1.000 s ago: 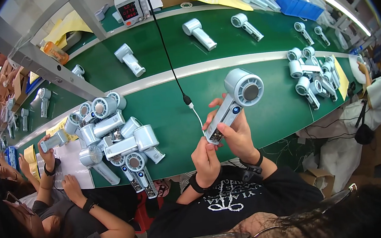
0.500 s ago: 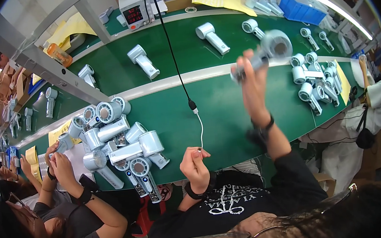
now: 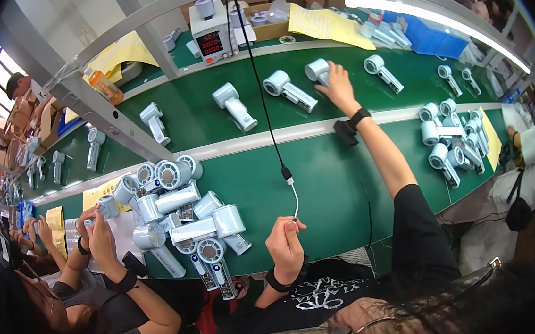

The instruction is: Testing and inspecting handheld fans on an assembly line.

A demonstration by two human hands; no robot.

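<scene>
Head view: pinches plug (image 3: 295, 221) of white cable (image 3: 296, 198) between thumb and fingertips of left hand (image 3: 286, 246), above green worktable (image 3: 339, 179). Places right hand (image 3: 339, 89) over handle of light-blue handheld fan (image 3: 317, 69) on rear green strip (image 3: 195, 84), beyond metal rail (image 3: 302, 129); appears to touch fan, but cannot tell from this angle whether clamped on handle or released. Holds plug free of every fan, below black lead (image 3: 257, 78); judge work as between units. Note row of fans (image 3: 290, 92) spaced along rear strip, to either side of right hand; cannot sort finished from unfinished by appearance. Note also left heap (image 3: 193, 231) of similar fans on worktable, some with lit blue displays (image 3: 216, 268); treat as possible work left, without proof. Note right heap (image 3: 448, 131) beside yellow paper (image 3: 492, 145); cannot tell status. Cannot give total completed.
</scene>
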